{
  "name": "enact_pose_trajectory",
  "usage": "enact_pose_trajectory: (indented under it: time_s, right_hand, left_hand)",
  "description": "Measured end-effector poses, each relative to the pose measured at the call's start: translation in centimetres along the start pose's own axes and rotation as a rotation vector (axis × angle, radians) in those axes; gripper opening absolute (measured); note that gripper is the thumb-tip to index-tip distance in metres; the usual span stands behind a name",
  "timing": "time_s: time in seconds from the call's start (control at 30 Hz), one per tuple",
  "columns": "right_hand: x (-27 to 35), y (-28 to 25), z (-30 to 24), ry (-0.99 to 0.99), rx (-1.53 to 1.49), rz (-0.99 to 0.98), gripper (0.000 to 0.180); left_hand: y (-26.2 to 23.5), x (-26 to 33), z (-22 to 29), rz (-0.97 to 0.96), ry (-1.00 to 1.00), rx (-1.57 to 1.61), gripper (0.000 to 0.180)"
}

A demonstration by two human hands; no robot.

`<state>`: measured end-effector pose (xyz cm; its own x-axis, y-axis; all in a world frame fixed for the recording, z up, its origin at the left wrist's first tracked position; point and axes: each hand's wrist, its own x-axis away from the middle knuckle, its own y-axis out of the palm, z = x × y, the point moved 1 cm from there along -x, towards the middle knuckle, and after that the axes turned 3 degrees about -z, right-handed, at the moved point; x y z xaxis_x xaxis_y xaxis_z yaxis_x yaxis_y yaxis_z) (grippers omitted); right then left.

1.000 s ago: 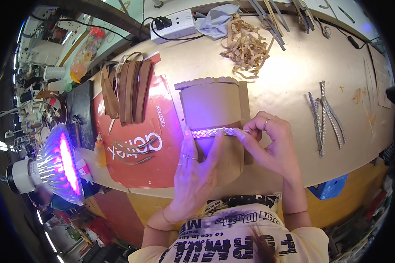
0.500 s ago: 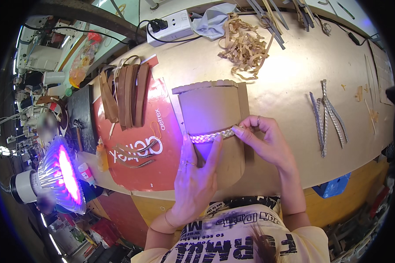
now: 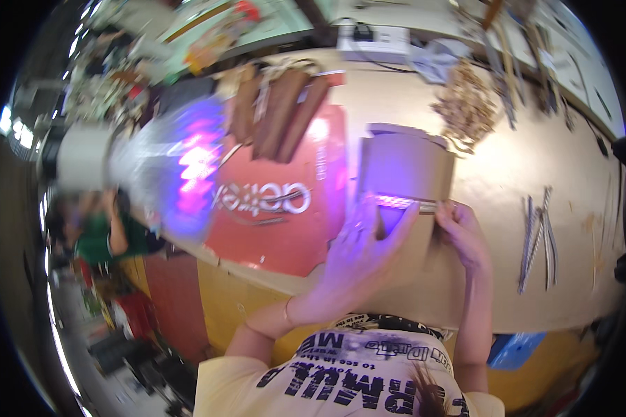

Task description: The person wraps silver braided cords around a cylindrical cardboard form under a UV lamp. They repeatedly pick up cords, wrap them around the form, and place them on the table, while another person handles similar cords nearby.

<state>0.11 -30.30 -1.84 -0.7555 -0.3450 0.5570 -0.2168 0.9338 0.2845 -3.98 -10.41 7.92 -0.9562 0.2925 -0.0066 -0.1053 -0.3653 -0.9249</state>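
Observation:
A braided strip (image 3: 396, 202), pale and lit purple, lies across a tan curved panel (image 3: 405, 163) on the table in front of me. My left hand (image 3: 362, 254) rests over the panel's lower left, fingers spread and stretched out, pressing the strip at its left end and again farther right. At the strip's right end my right hand (image 3: 466, 233) has thumb and fingers pinched together on it by the panel's right edge. Motion blur softens the fingertips, and the left hand covers part of the panel.
Left of the panel is a red sheet (image 3: 285, 243) bearing brown strips (image 3: 282, 115). A glowing purple lamp (image 3: 181, 167) looms at the left, with a person in green (image 3: 101, 240) beyond. Curled tan scraps (image 3: 466, 104), a white power strip (image 3: 374, 42) and loose braided strips (image 3: 538, 240) lie around.
The view has swung, so the table, panel and hands sit farther right and the lamp looms larger. Both hands stay at the braided strip on the panel. A person in green shows at left.

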Motion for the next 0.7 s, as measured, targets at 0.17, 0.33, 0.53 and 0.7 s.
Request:
enact_pose_trajectory:
  time_s: [0.17,0.33,0.53,0.7]
  right_hand:
    - [0.4,-0.4,0.2,0.037,-0.184,0.13,0.032]
    - [3.9,-1.2,0.1,-0.221,-0.202,0.191,0.032]
    - [10.7,-4.9,-1.3,-0.395,0.06,0.419,0.033]
    - [14.5,-10.2,-1.4,-0.391,0.5,1.026,0.028]
  left_hand:
    - [-0.7,-0.9,-4.2,0.146,0.028,0.307,0.043]
    - [-0.6,-0.5,-5.4,0.239,0.148,0.397,0.023]
    - [-3.1,3.3,-12.4,0.184,-0.006,0.255,0.037]
    - [-6.0,4.1,-21.2,0.17,0.162,-0.359,0.031]
